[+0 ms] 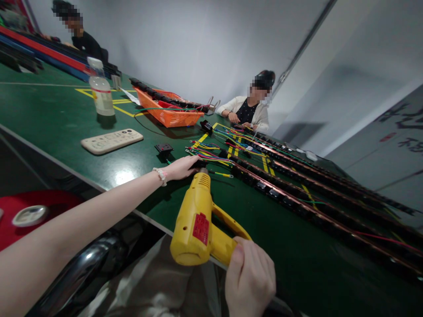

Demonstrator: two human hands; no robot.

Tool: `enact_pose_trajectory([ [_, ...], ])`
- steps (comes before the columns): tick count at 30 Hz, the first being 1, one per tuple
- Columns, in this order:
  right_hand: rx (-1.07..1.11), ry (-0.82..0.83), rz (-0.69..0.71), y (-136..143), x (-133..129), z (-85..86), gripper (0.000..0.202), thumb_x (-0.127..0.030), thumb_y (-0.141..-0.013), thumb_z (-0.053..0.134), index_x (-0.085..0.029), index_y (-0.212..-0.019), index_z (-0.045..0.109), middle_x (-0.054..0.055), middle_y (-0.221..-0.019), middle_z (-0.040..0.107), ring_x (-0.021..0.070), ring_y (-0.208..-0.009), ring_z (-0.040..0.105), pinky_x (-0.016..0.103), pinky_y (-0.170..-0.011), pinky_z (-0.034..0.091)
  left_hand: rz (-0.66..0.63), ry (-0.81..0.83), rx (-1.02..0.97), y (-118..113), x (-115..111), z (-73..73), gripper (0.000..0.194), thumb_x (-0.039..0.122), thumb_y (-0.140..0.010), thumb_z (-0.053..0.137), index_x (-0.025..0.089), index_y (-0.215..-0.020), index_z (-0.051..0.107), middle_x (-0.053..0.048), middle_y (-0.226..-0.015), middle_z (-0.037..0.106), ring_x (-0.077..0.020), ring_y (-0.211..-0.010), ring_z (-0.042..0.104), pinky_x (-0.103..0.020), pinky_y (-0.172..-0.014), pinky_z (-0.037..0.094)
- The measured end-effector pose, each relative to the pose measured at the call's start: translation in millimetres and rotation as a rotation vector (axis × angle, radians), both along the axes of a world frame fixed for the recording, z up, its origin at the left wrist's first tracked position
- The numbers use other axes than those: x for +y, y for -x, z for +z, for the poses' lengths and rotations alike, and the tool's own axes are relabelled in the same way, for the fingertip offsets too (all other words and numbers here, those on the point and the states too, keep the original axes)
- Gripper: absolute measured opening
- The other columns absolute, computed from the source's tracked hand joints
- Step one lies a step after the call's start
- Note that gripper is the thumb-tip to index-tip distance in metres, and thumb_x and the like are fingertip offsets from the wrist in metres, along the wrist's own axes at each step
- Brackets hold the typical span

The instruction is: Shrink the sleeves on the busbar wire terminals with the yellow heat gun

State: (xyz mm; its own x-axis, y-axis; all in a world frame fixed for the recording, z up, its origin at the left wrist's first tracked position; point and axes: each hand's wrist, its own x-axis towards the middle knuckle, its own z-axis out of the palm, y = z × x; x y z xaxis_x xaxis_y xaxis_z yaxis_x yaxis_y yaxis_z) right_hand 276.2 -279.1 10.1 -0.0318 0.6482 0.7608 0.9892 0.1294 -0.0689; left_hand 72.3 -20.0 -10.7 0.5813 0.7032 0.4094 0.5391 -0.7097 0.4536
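Observation:
My right hand [251, 275] is wrapped round the handle of a yellow heat gun [191, 220] with a red label. Its metal nozzle points away from me, close to the fingertips of my left hand [181, 168]. Those fingers are closed over a green-and-yellow wire [222, 175], whose ring terminal sticks out to the right past the nozzle. Something dark shows at the fingertips; its kind is hard to make out. Left of the hand, a short green stretch of wire runs towards a small black socket-like block [164, 150].
Long black strips with copper bars [284, 198] and coloured wire ends [208, 154] stretch to the right. A beige remote control [112, 141], a bottle [102, 94] and an orange basket [172, 116] stand on the green table [59, 119]. Two people [247, 110] sit across the table.

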Motion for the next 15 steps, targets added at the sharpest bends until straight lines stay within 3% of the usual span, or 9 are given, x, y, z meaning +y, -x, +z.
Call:
enact_pose_trajectory([
  [7, 0.03, -0.025, 0.025, 6, 2, -3.5, 0.029, -0.02, -0.092, 0.033, -0.016, -0.085, 0.061, 0.002, -0.081, 0.063, 0.0145, -0.082, 0.053, 0.029, -0.082, 0.038, -0.007, 0.041, -0.012, 2, -6, 4.6, 0.043, 0.02, -0.081, 0.051, 0.012, -0.123, 0.045, -0.014, -0.116, 0.056, -0.0242, -0.109, 0.054, -0.036, -0.094, 0.044],
  [15, 0.01, -0.073, 0.005, -17, 8, -2.6, 0.032, -0.018, -0.091, 0.031, -0.015, -0.081, 0.061, 0.003, -0.078, 0.063, 0.0133, -0.078, 0.054, 0.029, -0.083, 0.039, 0.002, 0.033, -0.025, 3, -2, -0.3, 0.04, 0.02, -0.082, 0.049, 0.014, -0.122, 0.046, -0.012, -0.111, 0.058, -0.0232, -0.106, 0.054, -0.037, -0.092, 0.044],
])
